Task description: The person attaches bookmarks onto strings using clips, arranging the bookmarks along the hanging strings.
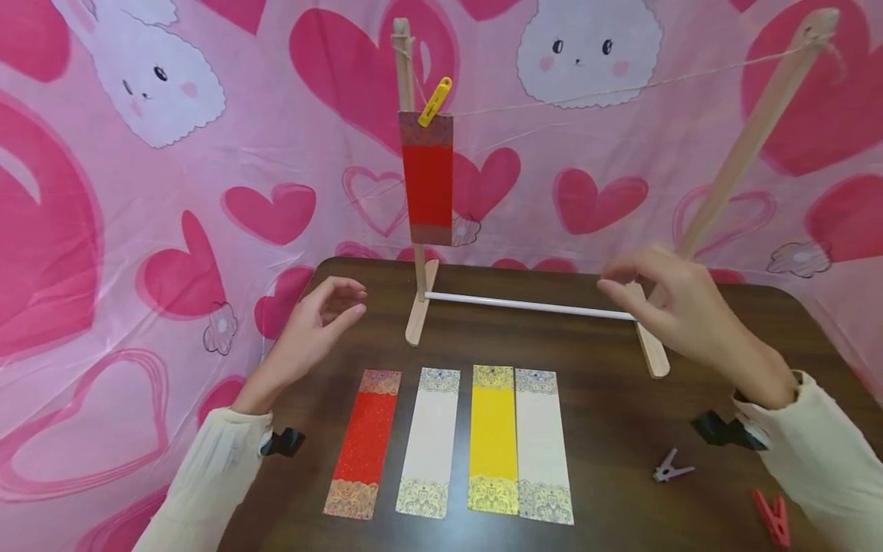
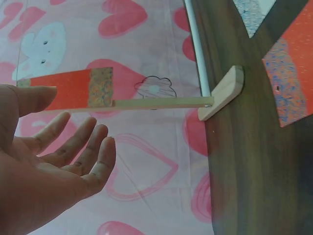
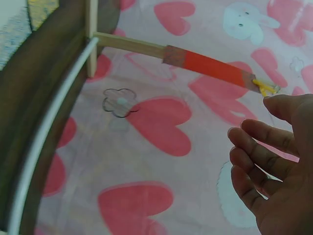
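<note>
A red card with patterned ends [image 1: 429, 184] hangs from a string [image 1: 621, 90], held by a yellow clothespin [image 1: 435, 101] near the left post. My left hand [image 1: 310, 326] hovers over the table left of the stand, fingers loosely bent and holding nothing. Over the stand's right foot, my right hand [image 1: 672, 307] is raised with thumb and fingers apart, also with nothing in it. On the table lie a second red card [image 1: 368, 437], a white card [image 1: 431, 441], a yellow card [image 1: 493, 437] and another white card [image 1: 543, 441], in a row.
The wooden stand has a left post [image 1: 405, 73], a right post [image 1: 748, 130] and a white crossbar [image 1: 531, 305]. A pale pink clothespin [image 1: 671, 467] and a red clothespin [image 1: 773, 518] lie at the table's right. Behind hangs a heart-patterned pink cloth [image 1: 331, 138].
</note>
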Motion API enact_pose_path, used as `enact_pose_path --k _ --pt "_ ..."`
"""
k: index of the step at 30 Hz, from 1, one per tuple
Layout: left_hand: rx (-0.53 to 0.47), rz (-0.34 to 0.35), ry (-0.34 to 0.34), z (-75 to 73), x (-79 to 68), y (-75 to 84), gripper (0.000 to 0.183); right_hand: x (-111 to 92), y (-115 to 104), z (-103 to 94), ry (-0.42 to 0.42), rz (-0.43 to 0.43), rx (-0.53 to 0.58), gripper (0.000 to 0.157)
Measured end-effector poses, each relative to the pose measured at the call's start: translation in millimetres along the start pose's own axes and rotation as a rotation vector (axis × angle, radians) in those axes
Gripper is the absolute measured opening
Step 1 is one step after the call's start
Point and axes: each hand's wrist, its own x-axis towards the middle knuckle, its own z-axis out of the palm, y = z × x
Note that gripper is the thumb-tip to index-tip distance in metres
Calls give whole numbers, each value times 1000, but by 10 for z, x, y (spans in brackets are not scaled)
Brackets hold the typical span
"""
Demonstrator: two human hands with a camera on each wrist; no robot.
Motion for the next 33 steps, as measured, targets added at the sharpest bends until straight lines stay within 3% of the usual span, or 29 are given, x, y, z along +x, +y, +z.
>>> enact_pose_path --k 9,22,33 --pt "40 -23 -1 -10 -227 -71 34 -444 44 22 25 58 -17 27" --pt "54 -123 -48 113 -602 -189 39 -1023 56 23 82 241 -27 29" --pt "97 -161 -14 185 -812 -261 37 -1512 70 13 64 399 -30 23"
